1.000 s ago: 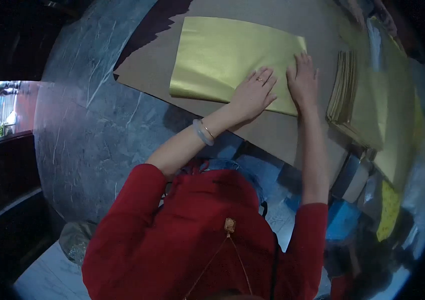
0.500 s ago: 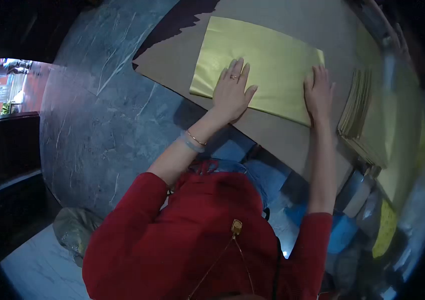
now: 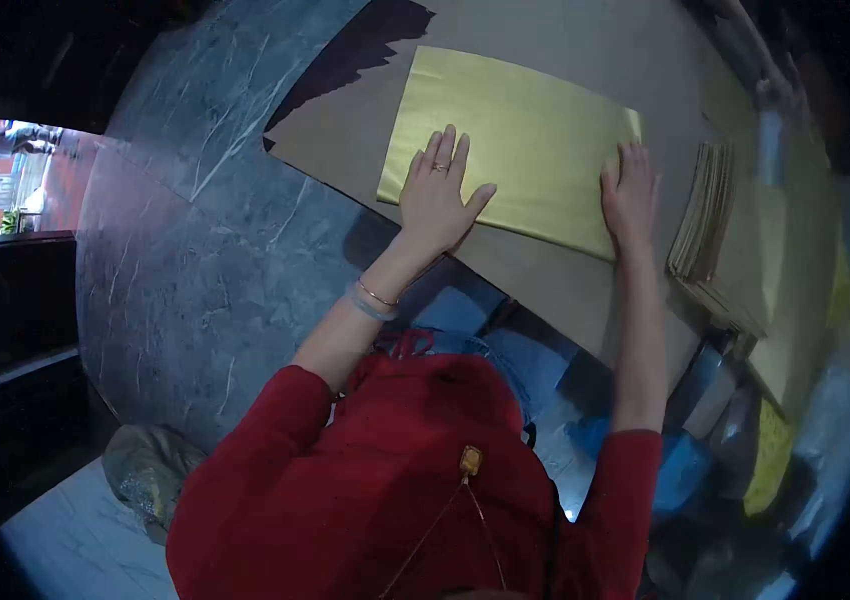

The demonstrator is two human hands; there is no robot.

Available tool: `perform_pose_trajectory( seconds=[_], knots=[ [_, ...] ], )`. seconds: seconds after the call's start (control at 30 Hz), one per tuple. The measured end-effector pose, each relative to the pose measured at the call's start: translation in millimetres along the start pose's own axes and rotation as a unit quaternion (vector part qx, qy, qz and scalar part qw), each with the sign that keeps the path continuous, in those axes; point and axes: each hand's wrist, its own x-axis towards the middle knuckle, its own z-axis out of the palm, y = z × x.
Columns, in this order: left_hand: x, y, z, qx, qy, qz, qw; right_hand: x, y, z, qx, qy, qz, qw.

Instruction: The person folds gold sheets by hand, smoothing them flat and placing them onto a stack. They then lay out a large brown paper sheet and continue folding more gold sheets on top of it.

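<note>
A shiny gold paper sheet (image 3: 530, 140) lies flat on a brown cardboard-like board (image 3: 535, 275); its near edge looks rounded, as if folded. My left hand (image 3: 437, 195) rests palm down on the left part of the sheet, fingers stretched out and thumb spread. At the sheet's right edge lies my right hand (image 3: 632, 195), fingers extended and covering part of that edge. Neither hand grips anything. To the right of my right hand stands a stack of folded paper (image 3: 702, 215), its layered edges showing.
A larger gold sheet (image 3: 790, 340) spreads along the right side. Dark torn-edged material (image 3: 355, 60) covers the board's far left corner. Below left is grey marbled floor (image 3: 215, 260). A blue object (image 3: 680, 470) sits under the board, and a grey-green bag (image 3: 145, 470) lies at lower left.
My left hand has slid left and slightly nearer across the sheet. The dents near its fingers have smoothed out. My right hand stays at the right edge. The view has shifted slightly.
</note>
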Motion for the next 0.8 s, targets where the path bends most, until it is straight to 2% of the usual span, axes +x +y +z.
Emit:
perform_pose_trajectory(
  seconds=[0.17,0.37,0.77,0.8],
  knots=[
    [-3.0,-18.4,-8.6,0.004,0.014,0.001,1.0,-0.6,0.5,-0.1,-0.009,0.016,-0.008,1.0],
    [-3.1,-18.5,-12.7,0.025,-0.02,-0.004,0.999,-2.4,-2.7,0.0,0.016,0.01,0.013,1.0],
    [-3.8,-17.2,-12.0,0.028,0.029,0.011,0.999,1.8,-7.9,-10.0,0.005,-0.024,0.036,0.999],
    [-3.6,-16.3,-13.7,0.032,0.028,0.014,0.999,-1.0,-7.2,-6.2,0.034,-0.01,0.037,0.999]
  ],
)
